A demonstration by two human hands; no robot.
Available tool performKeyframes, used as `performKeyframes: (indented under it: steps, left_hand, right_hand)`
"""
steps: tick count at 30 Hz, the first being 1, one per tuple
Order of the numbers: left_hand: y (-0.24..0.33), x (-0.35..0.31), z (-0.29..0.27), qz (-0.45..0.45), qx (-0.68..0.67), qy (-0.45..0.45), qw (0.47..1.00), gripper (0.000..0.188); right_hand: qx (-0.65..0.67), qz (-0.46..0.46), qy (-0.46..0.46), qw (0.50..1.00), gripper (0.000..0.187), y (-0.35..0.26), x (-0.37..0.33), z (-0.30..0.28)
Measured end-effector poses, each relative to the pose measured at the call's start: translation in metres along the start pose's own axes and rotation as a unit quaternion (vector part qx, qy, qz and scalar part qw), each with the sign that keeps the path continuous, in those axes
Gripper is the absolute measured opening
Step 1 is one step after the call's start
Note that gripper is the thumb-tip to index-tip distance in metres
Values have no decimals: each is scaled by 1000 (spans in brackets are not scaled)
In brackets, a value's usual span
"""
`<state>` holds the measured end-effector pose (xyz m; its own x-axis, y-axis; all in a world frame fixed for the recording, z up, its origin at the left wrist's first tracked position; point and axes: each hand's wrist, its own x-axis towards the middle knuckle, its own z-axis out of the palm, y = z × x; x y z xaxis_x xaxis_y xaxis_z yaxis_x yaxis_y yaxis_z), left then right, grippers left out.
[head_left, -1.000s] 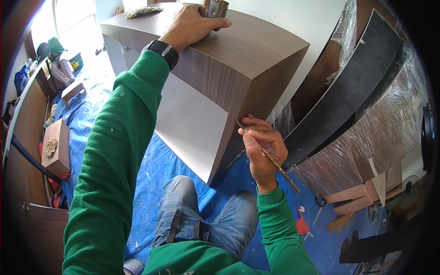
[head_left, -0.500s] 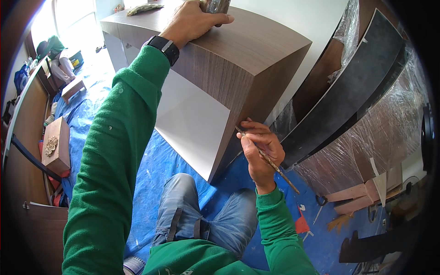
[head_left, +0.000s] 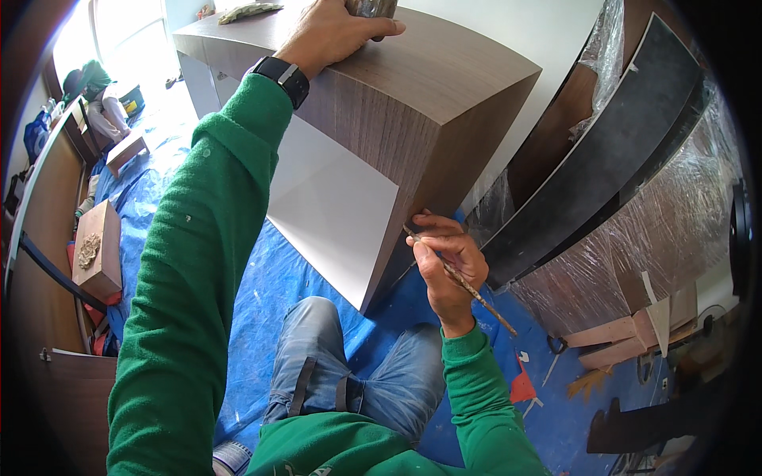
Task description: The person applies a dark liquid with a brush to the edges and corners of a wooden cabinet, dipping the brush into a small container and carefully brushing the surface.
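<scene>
A wood-grain cabinet (head_left: 468, 67) with a white inner face (head_left: 341, 206) stands in front of me. My left hand (head_left: 337, 36) is closed around a small brown-stained container (head_left: 371, 8) on the cabinet's top; the upper frame edge cuts it off, and I cannot tell if it is a jar or a can. Lower down, my right hand (head_left: 451, 266) pinches a thin, stained paintbrush (head_left: 484, 300) like a pen. The brush's front end is at the cabinet's narrow front edge, and its handle slants back down to the right. A crumpled rag (head_left: 248, 13) lies at the top's far left.
Blue sheeting (head_left: 262, 317) covers the floor. Curved dark panels (head_left: 595, 159) and plastic-wrapped boards (head_left: 619, 246) lean at right. On the left are a curved wooden piece (head_left: 48, 198) and a wooden box (head_left: 97, 266) with a crumpled cloth. Another person (head_left: 99, 95) crouches far left.
My right hand and the brush have shifted slightly left and down along the cabinet's edge. My left hand stays at the container, with barely any movement.
</scene>
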<state>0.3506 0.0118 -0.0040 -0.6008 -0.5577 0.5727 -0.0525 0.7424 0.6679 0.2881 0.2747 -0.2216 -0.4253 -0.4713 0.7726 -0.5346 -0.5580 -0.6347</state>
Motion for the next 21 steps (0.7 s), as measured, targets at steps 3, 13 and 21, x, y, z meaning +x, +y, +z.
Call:
performKeyframes:
  steps: [3, 13, 21]
  left_hand:
    - [-3, 2, 1, 4, 8, 11, 1000, 59]
    - [-8, 4, 3, -2, 4, 17, 1000, 63]
    - [-7, 6, 2, 2, -4, 3, 1000, 62]
  right_hand:
    - [7, -39, 1, 999, 14, 1, 4, -1]
    - [23, -14, 30, 999, 11, -4, 10, 6]
    - [9, -26, 4, 1000, 12, 0, 5, 2]
